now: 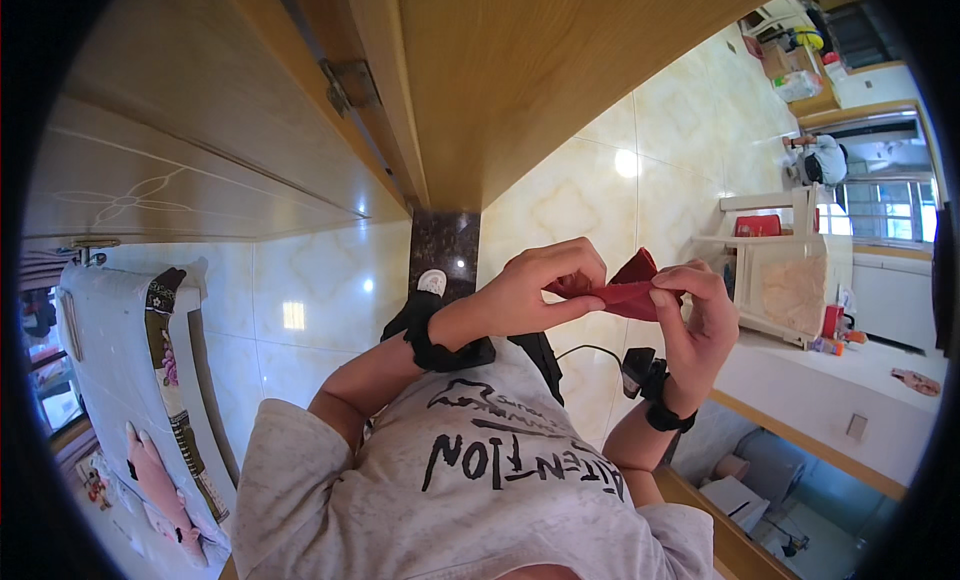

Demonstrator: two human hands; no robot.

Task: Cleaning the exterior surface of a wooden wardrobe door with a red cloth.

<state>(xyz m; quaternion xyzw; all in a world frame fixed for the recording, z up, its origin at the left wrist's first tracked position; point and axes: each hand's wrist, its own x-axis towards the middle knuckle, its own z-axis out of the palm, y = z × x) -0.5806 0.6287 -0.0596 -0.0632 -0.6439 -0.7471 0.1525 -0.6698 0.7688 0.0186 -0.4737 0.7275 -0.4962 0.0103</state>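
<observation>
A small folded dark red piece (630, 292) is held up between my two hands in front of my chest, too small to tell whether it is cloth or paper. My left hand (550, 280) pinches its left part between thumb and fingers. On the other side, my right hand (697, 305) grips the right end with thumb and forefinger. One pointed flap of the red piece stands up between the hands. Black bands are around both wrists, and a small black device sits by the right one.
A wooden door (520, 70) with a metal hinge stands close ahead. A bed (130, 330) with a pink plush toy (160, 480) lies to the left. Tiled floor (670, 140) stretches right toward a wooden chair (800, 270) and a person (825, 160) bending down far off.
</observation>
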